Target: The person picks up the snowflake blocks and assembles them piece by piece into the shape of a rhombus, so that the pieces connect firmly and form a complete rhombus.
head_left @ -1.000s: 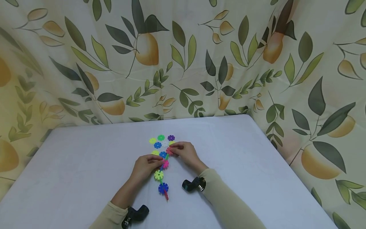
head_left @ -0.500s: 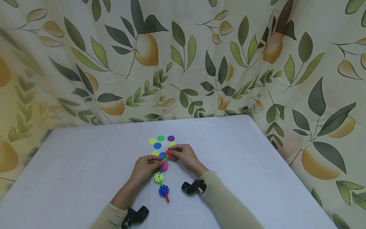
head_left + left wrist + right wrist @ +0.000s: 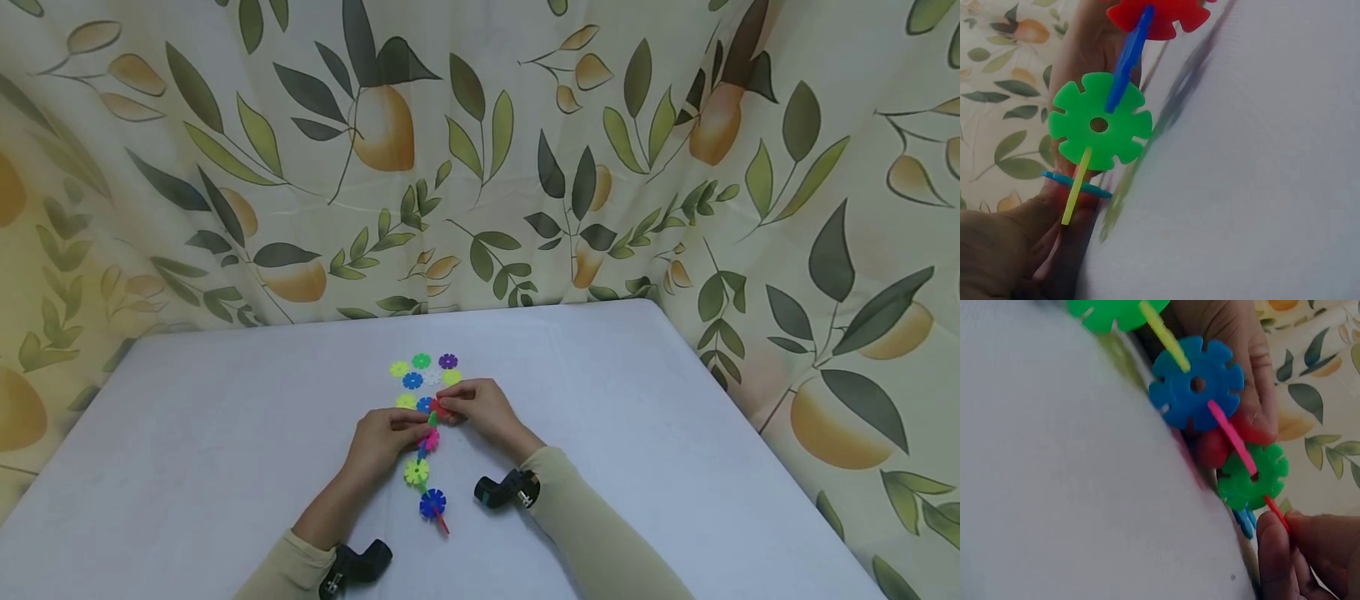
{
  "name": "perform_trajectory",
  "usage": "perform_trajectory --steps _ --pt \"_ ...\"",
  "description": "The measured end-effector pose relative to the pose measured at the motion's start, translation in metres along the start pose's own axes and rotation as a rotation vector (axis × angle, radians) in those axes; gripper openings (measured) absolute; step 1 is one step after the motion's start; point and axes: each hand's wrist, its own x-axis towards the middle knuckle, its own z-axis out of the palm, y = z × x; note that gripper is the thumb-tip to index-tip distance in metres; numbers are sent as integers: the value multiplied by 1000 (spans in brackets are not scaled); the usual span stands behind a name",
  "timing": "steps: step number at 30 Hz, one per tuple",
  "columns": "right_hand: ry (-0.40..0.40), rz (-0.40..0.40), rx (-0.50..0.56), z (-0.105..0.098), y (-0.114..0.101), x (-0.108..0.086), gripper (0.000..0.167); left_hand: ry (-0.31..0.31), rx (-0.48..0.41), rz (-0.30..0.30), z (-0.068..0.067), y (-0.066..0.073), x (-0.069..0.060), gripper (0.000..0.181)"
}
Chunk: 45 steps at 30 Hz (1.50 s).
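A chain of slotted, flower-shaped plastic discs [image 3: 432,504] hangs in front of the person, its lower end angled toward them. My left hand [image 3: 381,437] pinches it near its upper end, by the pink and green discs [image 3: 1254,477]; which disc the fingers grip is partly hidden. With thumb and fingers, my right hand [image 3: 483,406] pinches a red disc [image 3: 440,407]. In the right wrist view that red disc stands edge-on and touches the green disc's rim. Red, blue, green and yellow links of the chain [image 3: 1099,100] show in the left wrist view.
Loose discs lie on the white table [image 3: 240,433] just beyond the hands, among them a purple disc [image 3: 447,361], a green disc [image 3: 422,360] and a blue disc [image 3: 412,380]. A leaf-and-fruit patterned curtain [image 3: 480,192] hangs behind the table.
My right hand has shifted slightly left and nearer with the red disc, bringing it closer to the left fingertips. The chain's lower end has swung a little toward the person and right.
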Motion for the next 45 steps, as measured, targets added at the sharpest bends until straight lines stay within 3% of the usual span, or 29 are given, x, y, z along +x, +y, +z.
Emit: perform_trajectory --steps 10,23,27,31,34,45 --pt "-8 77 40 -1 -7 -1 19 57 83 60 1 3 0 14" --pt "-44 105 50 1 -7 -1 21 55 133 75 -1 2 -1 16" --pt "-38 97 58 2 -6 -1 20 15 40 20 -5 0 2 27" --pt "-52 79 78 2 -5 0 21 -28 -152 -35 -10 -1 5 37" --pt "-76 69 108 4 -4 -1 22 -45 -242 -44 -12 -2 5 37" --pt "-102 68 108 11 -4 -4 21 22 -235 -44 -8 -1 6 30"
